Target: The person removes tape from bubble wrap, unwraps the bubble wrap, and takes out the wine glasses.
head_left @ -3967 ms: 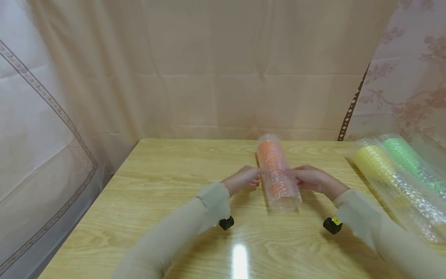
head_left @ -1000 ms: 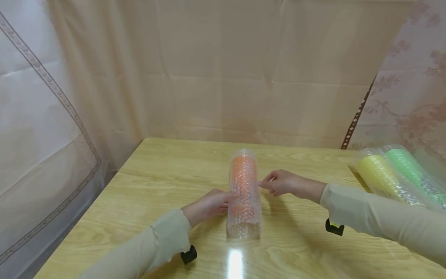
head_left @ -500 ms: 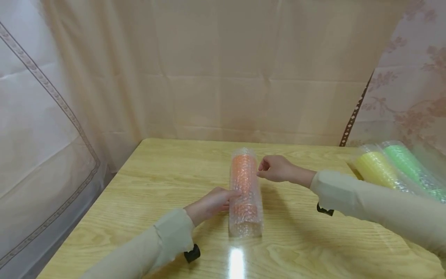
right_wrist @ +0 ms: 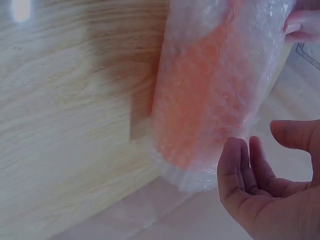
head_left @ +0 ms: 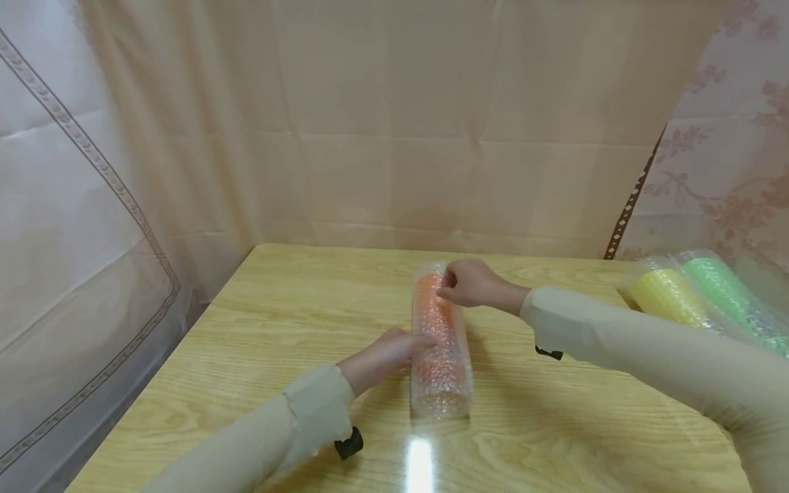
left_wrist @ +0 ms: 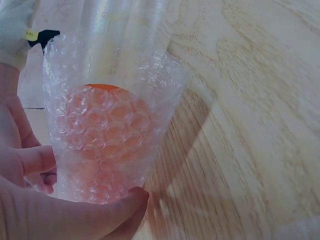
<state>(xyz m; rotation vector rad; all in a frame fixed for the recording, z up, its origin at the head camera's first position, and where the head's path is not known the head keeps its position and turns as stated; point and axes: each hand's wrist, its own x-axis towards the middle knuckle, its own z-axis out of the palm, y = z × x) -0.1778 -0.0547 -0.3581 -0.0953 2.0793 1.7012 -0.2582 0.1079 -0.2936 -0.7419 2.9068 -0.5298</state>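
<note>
An orange cylindrical thing wrapped in clear bubble wrap lies lengthwise near the middle of the table, its near end an empty sleeve of wrap. My left hand grips it from the left side, thumb laid over the top. In the left wrist view an orange rim shows inside the bubble wrap. Toward its far end, my right hand hovers at the right upper side with fingertips right at the wrap. The right wrist view shows this hand's fingers loosely bent, the thumb apart, and nothing between them.
At the table's right side lie two more bubble-wrapped rolls, one yellow and one green. A beige curtain hangs behind the wood-grain table, with pale cloth at the left.
Since the earliest frame, the wrapped orange cylinder has shifted left and nearer and turned straighter. Lately the right hand has moved from beside it up over its far part; the left keeps its grip.
</note>
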